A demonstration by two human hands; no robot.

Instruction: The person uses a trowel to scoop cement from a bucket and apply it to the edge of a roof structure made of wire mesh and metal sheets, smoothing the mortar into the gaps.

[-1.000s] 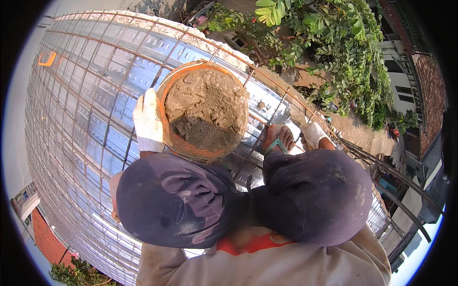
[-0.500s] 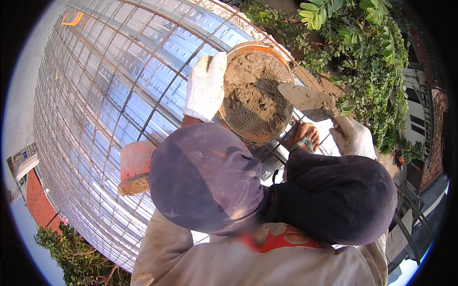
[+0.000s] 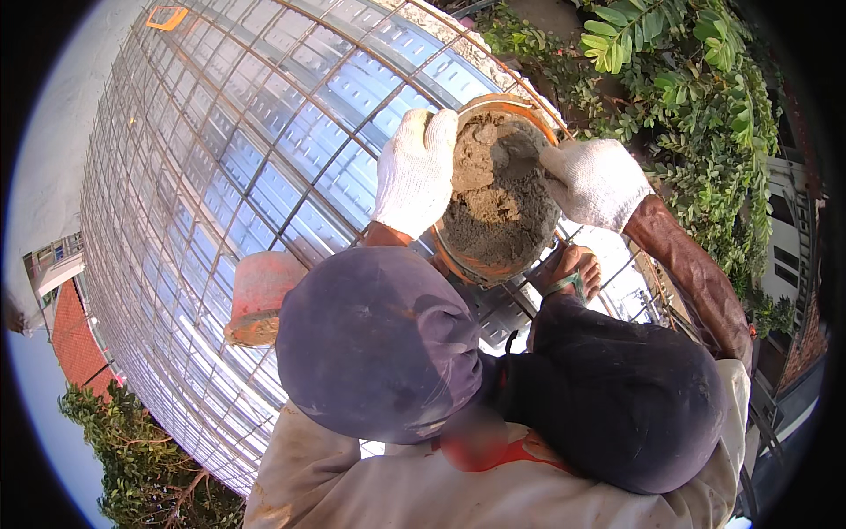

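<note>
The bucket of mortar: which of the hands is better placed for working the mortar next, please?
Probably the right hand: it reaches over the right edge of the bucket, close to the mortar. The left hand is at the left rim, apparently steadying the bucket, so it seems less free.

The gloved left hand (image 3: 416,172) reaches forward past the bent left knee (image 3: 374,339), fingers curled. The gloved right hand (image 3: 599,181) is closed in a grip, knuckles turned up, its bare forearm (image 3: 692,264) slanting inward from beside the bent right knee (image 3: 634,397).
</note>
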